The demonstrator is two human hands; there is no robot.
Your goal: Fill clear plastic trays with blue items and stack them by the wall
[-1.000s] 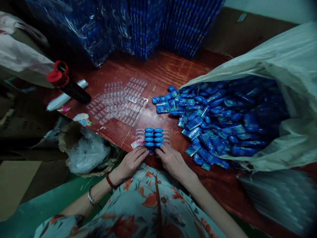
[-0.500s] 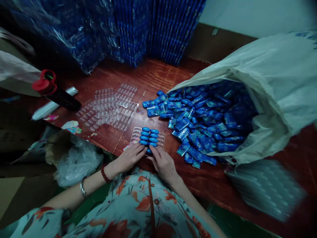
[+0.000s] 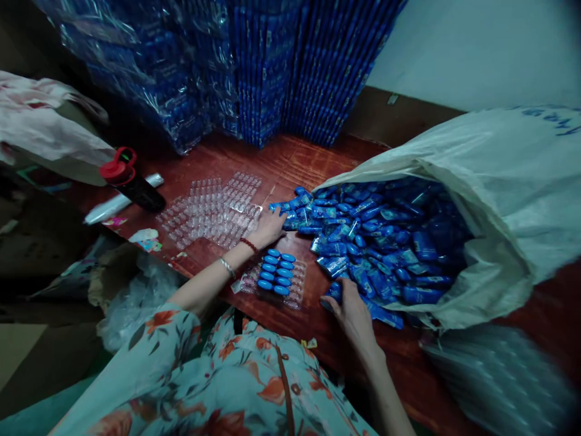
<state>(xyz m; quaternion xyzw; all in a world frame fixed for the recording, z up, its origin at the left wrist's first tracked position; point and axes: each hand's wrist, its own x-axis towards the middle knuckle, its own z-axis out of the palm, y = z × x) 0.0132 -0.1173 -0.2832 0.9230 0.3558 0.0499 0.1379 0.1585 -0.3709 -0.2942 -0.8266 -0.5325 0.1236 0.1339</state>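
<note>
At the near left edge of the pile, my left hand (image 3: 271, 226) has its fingers curled onto a small blue wrapped pack (image 3: 276, 207). My right hand (image 3: 355, 312) pinches another glossy blue pack (image 3: 334, 292) between thumb and fingers, at the front of the heap. Between my arms lies a clear blister tray (image 3: 297, 290) with rounded cavities. Two columns of shiny blue oval pieces (image 3: 282, 281) stand in its middle, while its side cavities show no blue. The loose blue packs (image 3: 333, 249) spill from a large white woven sack (image 3: 503, 254).
Several clear blister trays (image 3: 213, 209) lie overlapping on the reddish wooden table (image 3: 295, 157). A dark bottle with a red lid (image 3: 140, 192) leans at the left beside a plastic roll (image 3: 106, 209). Blue packaging stacks (image 3: 267, 72) rise behind. More clear trays (image 3: 499, 369) sit at the right.
Both hands have left the blister tray's front, where they worked at the blue ovals. The left went forward to the pile's edge, the right moved right onto a pack. The view has shifted.
</note>
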